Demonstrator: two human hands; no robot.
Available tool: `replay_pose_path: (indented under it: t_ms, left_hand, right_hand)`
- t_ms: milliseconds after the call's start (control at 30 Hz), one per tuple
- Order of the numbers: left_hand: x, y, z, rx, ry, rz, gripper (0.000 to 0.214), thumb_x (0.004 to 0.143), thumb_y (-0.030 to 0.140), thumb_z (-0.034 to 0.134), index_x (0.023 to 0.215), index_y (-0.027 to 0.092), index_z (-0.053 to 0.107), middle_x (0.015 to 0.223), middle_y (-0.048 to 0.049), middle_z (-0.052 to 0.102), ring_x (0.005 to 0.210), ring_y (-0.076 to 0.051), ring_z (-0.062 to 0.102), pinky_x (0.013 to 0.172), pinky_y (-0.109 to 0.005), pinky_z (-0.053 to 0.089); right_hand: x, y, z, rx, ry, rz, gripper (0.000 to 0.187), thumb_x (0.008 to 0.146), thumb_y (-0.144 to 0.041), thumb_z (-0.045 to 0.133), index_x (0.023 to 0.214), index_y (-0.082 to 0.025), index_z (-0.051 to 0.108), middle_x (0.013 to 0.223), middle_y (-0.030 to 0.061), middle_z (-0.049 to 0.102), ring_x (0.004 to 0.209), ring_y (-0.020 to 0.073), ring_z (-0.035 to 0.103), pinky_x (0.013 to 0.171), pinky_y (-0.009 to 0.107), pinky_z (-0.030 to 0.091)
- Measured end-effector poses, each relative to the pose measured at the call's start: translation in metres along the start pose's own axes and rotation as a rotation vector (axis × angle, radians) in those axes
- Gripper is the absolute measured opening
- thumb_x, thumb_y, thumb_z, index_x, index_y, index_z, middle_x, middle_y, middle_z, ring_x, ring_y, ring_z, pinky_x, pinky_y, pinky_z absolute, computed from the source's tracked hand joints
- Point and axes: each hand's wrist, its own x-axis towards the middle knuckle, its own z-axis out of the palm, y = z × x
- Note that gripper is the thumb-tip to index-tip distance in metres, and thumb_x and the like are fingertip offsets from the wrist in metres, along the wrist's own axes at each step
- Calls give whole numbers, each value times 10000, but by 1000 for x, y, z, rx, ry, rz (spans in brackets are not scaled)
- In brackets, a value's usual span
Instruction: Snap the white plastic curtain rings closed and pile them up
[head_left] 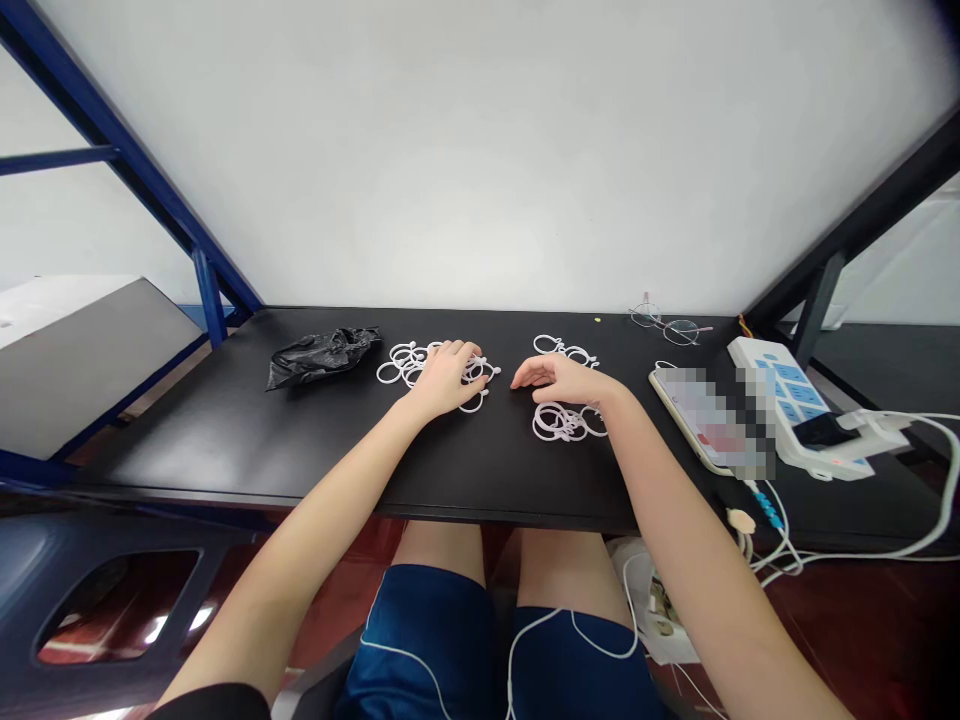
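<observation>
My left hand (448,377) rests palm down over a loose pile of white plastic rings (405,352), each with a small ball-like tab. Its fingers are apart and bent down among the rings; their tips are partly hidden. My right hand (561,380) hovers to the right, fingers loosely curved and the thumb apart, with nothing visible between them. Beyond it lies a small group of white rings (550,344). On the near side of that hand is a tighter cluster of similar rings (555,422), partly overlapping one another.
A crumpled black plastic bag (322,357) lies left on the black table (300,450). To the right are eyeglasses (679,331), a phone (694,420) with a cable, and a white power strip (787,400) with plugs. A white wall stands behind.
</observation>
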Motion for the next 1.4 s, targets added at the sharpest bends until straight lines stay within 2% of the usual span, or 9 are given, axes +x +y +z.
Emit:
replay_pose_path:
  t_ms: [167, 300, 400, 567, 700, 800, 1067, 1233, 1400]
  left_hand:
    - [0, 0, 0, 0, 9, -5, 289, 828, 393, 610, 1031, 194, 561, 1008, -89, 620, 972, -285, 545, 897, -426, 371]
    - [0, -1, 1, 16, 4, -11, 325, 818, 422, 626, 1034, 189, 557, 1010, -87, 615, 955, -275, 549, 901, -421, 373]
    - [0, 0, 1, 18, 4, -14, 336, 814, 430, 633, 1035, 189, 557, 1009, -86, 612, 962, -276, 547, 905, -421, 372]
    - [0, 2, 0, 33, 8, -15, 339, 818, 442, 631, 1037, 193, 560, 997, -84, 610, 964, -278, 546, 888, -415, 380]
    - [0, 1, 0, 42, 15, -10, 353, 825, 469, 623, 1030, 189, 560, 980, -75, 612, 953, -269, 548, 894, -412, 384]
    - [1, 1, 0, 46, 20, -10, 346, 835, 478, 611, 1023, 193, 559, 961, -65, 609, 941, -257, 550, 895, -406, 388]
    - [1, 3, 0, 54, 57, -5, 322, 850, 467, 608, 1013, 193, 562, 962, -55, 614, 935, -242, 543, 883, -396, 401]
    - [1, 4, 0, 38, 87, 12, 303, 859, 457, 605, 1004, 193, 567, 979, -53, 622, 931, -233, 542, 878, -394, 401]
    - [1, 6, -1, 19, 99, 23, 288, 870, 450, 594, 996, 192, 575, 988, -55, 629, 930, -231, 545, 878, -392, 397]
  right_hand:
    - [-5, -1, -7, 71, -100, 11, 337, 620, -118, 684, 948, -195, 699, 1059, 64, 719, 1035, 209, 651, 983, 383, 458]
    - [-9, -6, -13, 6, -207, 1, 433, 594, -122, 728, 1019, -197, 687, 1138, 63, 692, 1098, 206, 623, 1025, 370, 420]
    - [-8, -6, -12, -57, -208, -7, 416, 600, -82, 678, 1000, -195, 679, 1116, 54, 694, 1067, 197, 628, 987, 356, 442]
    - [0, 4, -4, -99, -51, 17, 313, 601, -31, 570, 867, -175, 651, 895, 50, 715, 840, 182, 664, 793, 318, 512]
    - [6, 13, 0, -160, 246, 22, 255, 601, -24, 541, 787, -170, 636, 785, 52, 697, 749, 183, 660, 671, 286, 516]
    - [9, 17, 2, -263, 438, -3, 217, 614, -30, 547, 757, -168, 635, 771, 49, 689, 737, 180, 657, 658, 278, 517]
    - [12, 18, 2, -282, 635, -74, 255, 614, -24, 499, 726, -183, 663, 758, 34, 731, 747, 188, 694, 707, 287, 519]
    - [10, 13, 1, -164, 802, -14, 234, 606, -70, 500, 720, -168, 679, 767, 58, 749, 714, 203, 691, 636, 285, 501]
    - [13, 19, -4, -17, 847, -68, 154, 636, -138, 567, 736, -161, 681, 797, 77, 754, 774, 210, 703, 705, 306, 518]
